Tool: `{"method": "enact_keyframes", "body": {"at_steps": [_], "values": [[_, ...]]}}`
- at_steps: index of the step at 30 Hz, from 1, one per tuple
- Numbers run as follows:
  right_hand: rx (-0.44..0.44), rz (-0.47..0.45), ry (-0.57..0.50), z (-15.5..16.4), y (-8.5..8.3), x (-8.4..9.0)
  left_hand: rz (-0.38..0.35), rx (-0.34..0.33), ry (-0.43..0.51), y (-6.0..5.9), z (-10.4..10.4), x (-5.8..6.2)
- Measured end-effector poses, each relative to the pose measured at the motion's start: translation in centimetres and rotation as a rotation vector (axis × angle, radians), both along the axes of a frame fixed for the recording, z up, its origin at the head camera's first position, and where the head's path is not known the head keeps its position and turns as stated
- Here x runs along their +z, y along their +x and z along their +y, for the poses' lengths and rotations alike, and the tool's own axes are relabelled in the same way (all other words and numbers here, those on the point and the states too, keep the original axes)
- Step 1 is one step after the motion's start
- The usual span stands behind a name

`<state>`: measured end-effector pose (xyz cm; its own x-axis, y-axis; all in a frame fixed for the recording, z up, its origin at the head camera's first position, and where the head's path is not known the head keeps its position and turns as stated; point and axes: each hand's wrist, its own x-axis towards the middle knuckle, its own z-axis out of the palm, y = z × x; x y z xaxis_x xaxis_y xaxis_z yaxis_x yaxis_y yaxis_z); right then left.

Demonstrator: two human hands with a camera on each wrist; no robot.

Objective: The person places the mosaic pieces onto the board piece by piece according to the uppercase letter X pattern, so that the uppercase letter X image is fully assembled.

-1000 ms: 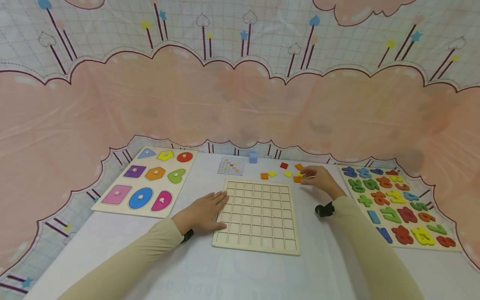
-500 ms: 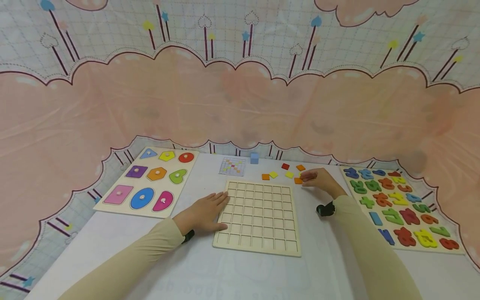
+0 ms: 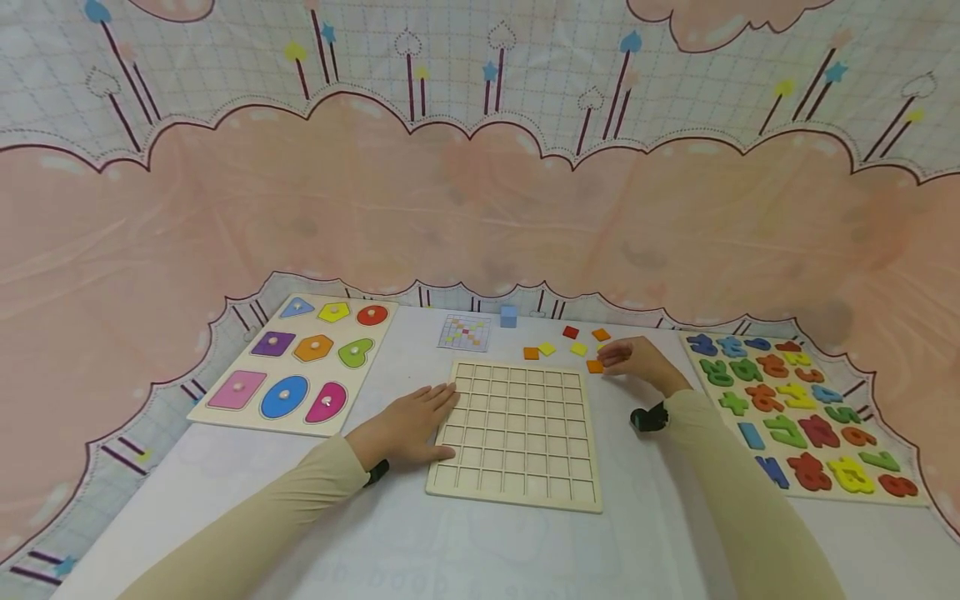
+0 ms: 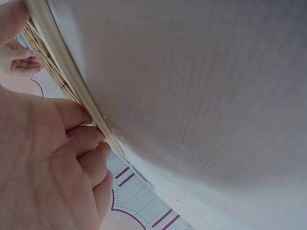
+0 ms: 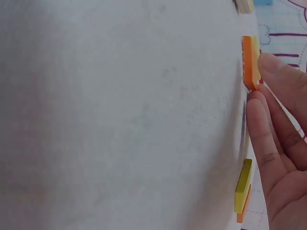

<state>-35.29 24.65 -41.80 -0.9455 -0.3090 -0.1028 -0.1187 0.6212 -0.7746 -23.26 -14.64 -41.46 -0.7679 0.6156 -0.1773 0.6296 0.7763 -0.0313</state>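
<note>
Since the earlier frame: right hand (image 3: 637, 360) drawn slightly nearer the grid board (image 3: 516, 433), fingertips touching an orange tile (image 3: 595, 366) just off its far right corner, grip indiscernible. Left hand (image 3: 408, 421): unmoved, fingers straight, resting on board's left edge.

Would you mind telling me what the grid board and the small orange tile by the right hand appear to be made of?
The grid board looks like pale unfinished wood: a light matte tan, with layered slats along its edge in the left wrist view. The orange tile seems to be painted wood or possibly plastic: a flat, thick slab with solid matte colour. The right hand touches it.
</note>
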Motion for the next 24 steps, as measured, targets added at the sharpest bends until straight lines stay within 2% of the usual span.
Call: {"method": "enact_keyframes", "body": {"at_steps": [8, 24], "values": [[0.000, 0.008, 0.098, -0.32, -0.56, -0.18, -0.005, 0.003, -0.001, -0.06, -0.01, 0.02], [-0.003, -0.038, 0.125, -0.64, -0.80, -0.09, -0.008, 0.010, -0.017, -0.03, 0.03, 0.19]]}}
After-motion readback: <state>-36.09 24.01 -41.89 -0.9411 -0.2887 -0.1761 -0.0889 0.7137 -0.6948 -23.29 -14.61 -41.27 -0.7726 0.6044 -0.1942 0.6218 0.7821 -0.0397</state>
